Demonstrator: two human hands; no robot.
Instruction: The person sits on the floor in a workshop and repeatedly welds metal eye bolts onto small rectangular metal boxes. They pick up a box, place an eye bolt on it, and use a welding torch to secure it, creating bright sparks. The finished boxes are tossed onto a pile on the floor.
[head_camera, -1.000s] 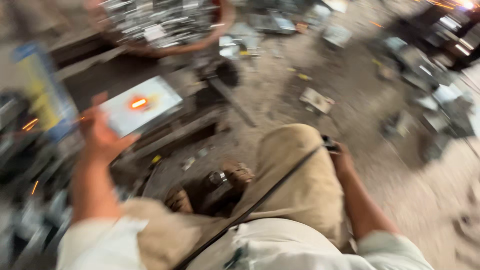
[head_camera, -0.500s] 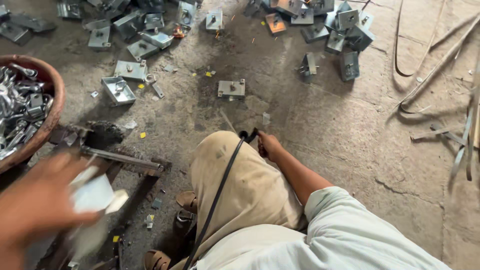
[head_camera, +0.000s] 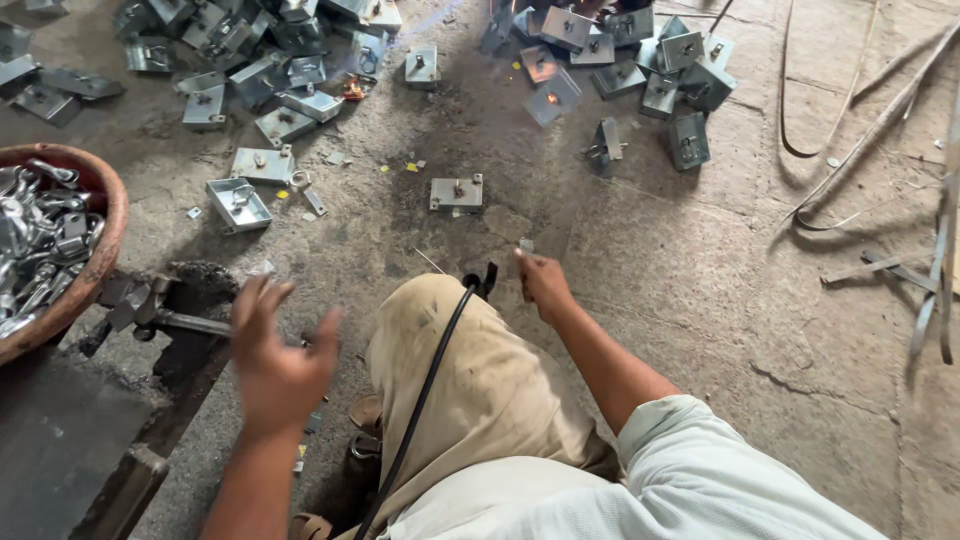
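Above the metal tool, left hand hovers, fingers spread wide, holding nothing.

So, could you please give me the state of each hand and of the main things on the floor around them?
left hand: open, fingers spread, empty, blurred
right hand: holds a small pale piece at its fingertips
single metal plate: lying flat, apart from the piles
clay bowl: full of shiny metal parts
metal boxes: scattered in loose heaps

Left hand motion-blurred, its grip unreadable. Bowl cut off by the left edge. Metal strips run off the right edge. Top-edge brackets partly cropped; a small bright spot on one, unidentifiable.
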